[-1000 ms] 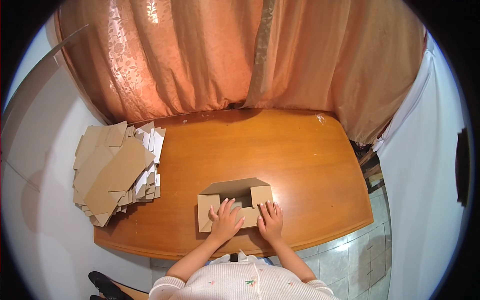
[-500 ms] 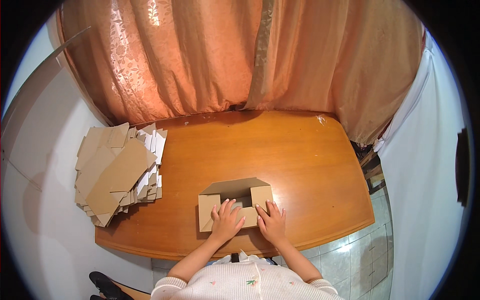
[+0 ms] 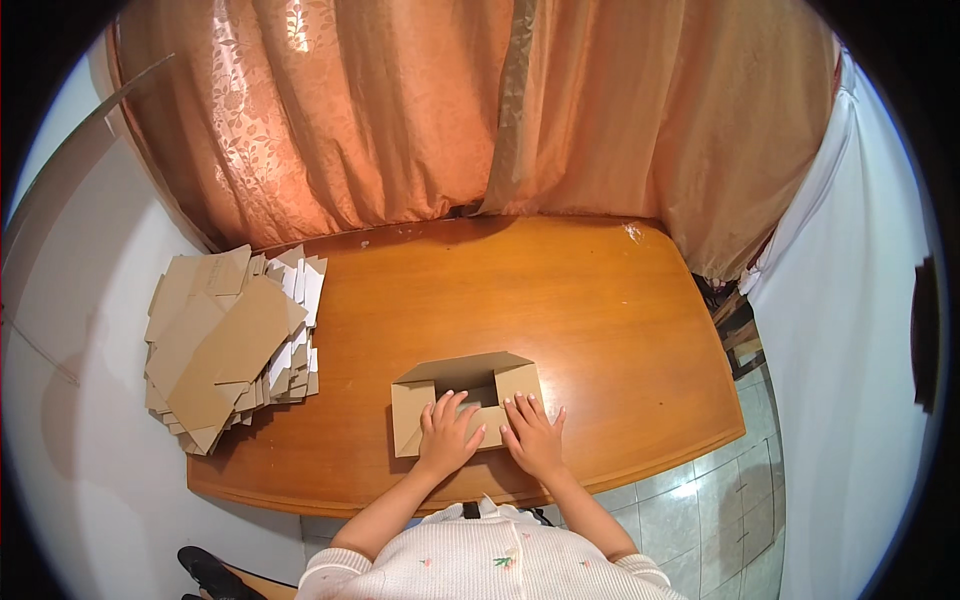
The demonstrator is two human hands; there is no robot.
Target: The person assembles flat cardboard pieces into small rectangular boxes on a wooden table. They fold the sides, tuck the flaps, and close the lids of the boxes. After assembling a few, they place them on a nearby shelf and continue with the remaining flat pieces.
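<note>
A brown cardboard box [image 3: 411, 409] sits near the front edge of the wooden table. Its far flap stands raised, while the side flaps and the near flap lie folded inward around a gap in the middle. My left hand [image 3: 448, 434] lies on the near flap with its fingers spread, the fingertips reaching the gap. On the right, my right hand [image 3: 533, 436] rests flat over the near flap and the right side flap, fingers stretched out. Neither hand grips anything. The inside of the box is dark and only partly visible.
A tall, uneven stack of flattened brown and white cardboard pieces [image 3: 228, 345] stands on the table's left end, beside the white wall. The wooden table [image 3: 480, 290] extends to an orange curtain [image 3: 400, 110] behind. White cloth [image 3: 835, 300] hangs at the right.
My right hand's fingers have straightened and flattened on the box's right part. The left hand stays in nearly the same place. The whole view has shifted slightly.
</note>
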